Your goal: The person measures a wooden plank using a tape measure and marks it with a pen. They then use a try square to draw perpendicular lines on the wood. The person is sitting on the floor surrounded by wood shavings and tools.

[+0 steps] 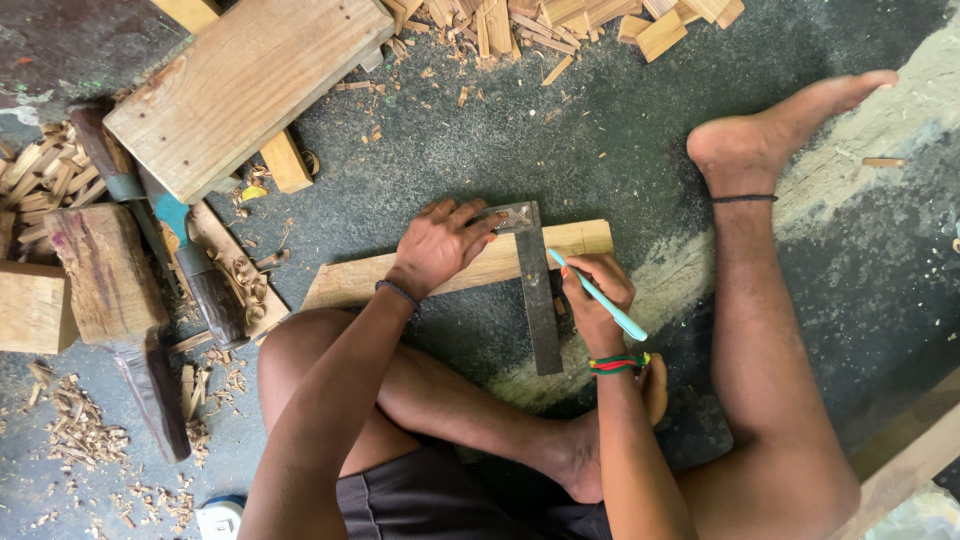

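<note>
Left hand (440,245) is pressing flat, fingers spread, on try square (535,290) & plank (460,272) w/ right hand (595,300) pinching teal pencil (600,297); judging it's best keeping tip tight vs blade.

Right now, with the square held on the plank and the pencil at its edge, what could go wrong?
The left hand alone pins the dark metal try square on the pale wooden plank; it could slip and skew the line. The plank lies loose on the floor and may shift under the right hand with its light blue pencil.

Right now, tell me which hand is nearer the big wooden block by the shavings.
Left. The left hand presses on the plank, the side toward the wooden block. The right hand, holding a pencil, lies beyond the square, farther off.
</note>
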